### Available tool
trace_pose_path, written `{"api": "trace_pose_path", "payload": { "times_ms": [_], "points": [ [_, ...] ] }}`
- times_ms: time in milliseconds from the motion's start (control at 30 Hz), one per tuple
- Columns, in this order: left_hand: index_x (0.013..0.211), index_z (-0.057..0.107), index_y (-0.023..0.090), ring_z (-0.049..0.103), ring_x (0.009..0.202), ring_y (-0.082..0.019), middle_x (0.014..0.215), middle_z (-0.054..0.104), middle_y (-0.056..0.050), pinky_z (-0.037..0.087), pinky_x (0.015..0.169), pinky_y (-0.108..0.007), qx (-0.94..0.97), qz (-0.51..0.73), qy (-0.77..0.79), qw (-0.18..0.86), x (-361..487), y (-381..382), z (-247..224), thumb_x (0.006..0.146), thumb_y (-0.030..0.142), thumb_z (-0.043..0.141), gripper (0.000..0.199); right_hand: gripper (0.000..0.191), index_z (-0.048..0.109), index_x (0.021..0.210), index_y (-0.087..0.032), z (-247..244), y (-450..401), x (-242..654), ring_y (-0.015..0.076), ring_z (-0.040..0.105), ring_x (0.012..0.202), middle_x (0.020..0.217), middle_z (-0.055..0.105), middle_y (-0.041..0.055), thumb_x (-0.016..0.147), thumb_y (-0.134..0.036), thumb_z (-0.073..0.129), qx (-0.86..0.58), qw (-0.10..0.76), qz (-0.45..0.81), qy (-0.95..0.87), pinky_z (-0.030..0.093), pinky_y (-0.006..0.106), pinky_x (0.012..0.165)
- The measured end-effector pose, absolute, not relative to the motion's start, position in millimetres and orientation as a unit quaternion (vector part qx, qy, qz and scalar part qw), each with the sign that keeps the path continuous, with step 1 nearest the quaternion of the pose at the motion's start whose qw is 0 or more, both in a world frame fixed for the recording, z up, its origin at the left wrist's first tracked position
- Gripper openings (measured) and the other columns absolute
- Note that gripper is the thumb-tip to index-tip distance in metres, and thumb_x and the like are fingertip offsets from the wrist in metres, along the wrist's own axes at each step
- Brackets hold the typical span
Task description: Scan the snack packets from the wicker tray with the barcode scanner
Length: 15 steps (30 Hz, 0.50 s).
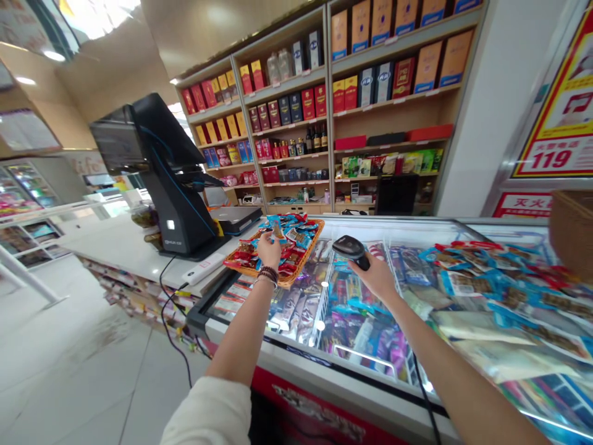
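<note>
A wicker basket (pixel 291 281) full of small red and blue snack packets (pixel 290 253) rests on the freezer's glass top. My left hand (pixel 269 250) is over the middle of the basket, its fingers pinched at the packets; whatever lies between the fingertips is too small to make out. To the right, my right hand (pixel 377 276) is wrapped round the handle of a black barcode scanner (pixel 349 247), held above the glass with its head pointing left.
A black register screen (pixel 173 179) stands on the white counter (pixel 115 244) at left, beside a flat scale (pixel 237 219). More blue and red packets (pixel 467 281) lie on the freezer at right, near a cardboard box (pixel 572 235). A black cable hangs near my right forearm.
</note>
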<state>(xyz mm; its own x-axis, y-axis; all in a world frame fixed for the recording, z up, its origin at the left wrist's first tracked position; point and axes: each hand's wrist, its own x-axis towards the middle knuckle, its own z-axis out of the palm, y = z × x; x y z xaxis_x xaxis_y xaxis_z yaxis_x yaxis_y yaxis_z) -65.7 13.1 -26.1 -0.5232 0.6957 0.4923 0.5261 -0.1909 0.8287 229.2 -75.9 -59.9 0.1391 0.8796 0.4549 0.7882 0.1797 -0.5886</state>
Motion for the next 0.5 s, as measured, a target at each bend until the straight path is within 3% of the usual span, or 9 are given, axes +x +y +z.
{"api": "trace_pose_path", "payload": {
  "times_ms": [200,333,500],
  "points": [
    [0.122,0.057,0.017,0.071,0.070,-0.016,0.084,0.071,-0.005,0.057,0.074,-0.030,0.452,0.718,0.472,0.241,-33.2,-1.9,-17.1,0.085,0.026,0.063,0.039,0.041,0.065,0.085,-0.020,-59.0,-75.1,244.9,0.0253,0.065,0.064,0.067,0.068,0.0066,0.080,-0.060,0.054,-0.628,0.468,0.090,-0.615,0.039,0.030,0.056],
    [0.121,0.057,0.015,0.070,0.070,-0.014,0.083,0.071,-0.004,0.058,0.078,-0.032,0.465,0.691,0.381,0.402,19.6,-8.2,-27.4,0.082,0.021,0.068,0.040,0.044,0.060,0.076,-0.022,-60.4,-81.0,261.6,0.0210,0.058,0.048,0.049,0.060,0.0013,0.078,-0.066,0.056,-0.609,0.511,0.146,-0.589,0.040,0.030,0.052],
    [0.119,0.059,0.016,0.064,0.066,-0.008,0.086,0.068,-0.003,0.055,0.069,-0.021,0.377,0.640,0.340,0.577,84.5,-11.0,-54.7,0.083,0.009,0.063,0.037,0.047,0.054,0.068,-0.023,-62.0,-94.4,287.6,0.0176,0.052,0.039,0.040,0.052,-0.0023,0.074,-0.069,0.062,-0.584,0.568,0.195,-0.546,0.041,0.030,0.048]
  ]
}}
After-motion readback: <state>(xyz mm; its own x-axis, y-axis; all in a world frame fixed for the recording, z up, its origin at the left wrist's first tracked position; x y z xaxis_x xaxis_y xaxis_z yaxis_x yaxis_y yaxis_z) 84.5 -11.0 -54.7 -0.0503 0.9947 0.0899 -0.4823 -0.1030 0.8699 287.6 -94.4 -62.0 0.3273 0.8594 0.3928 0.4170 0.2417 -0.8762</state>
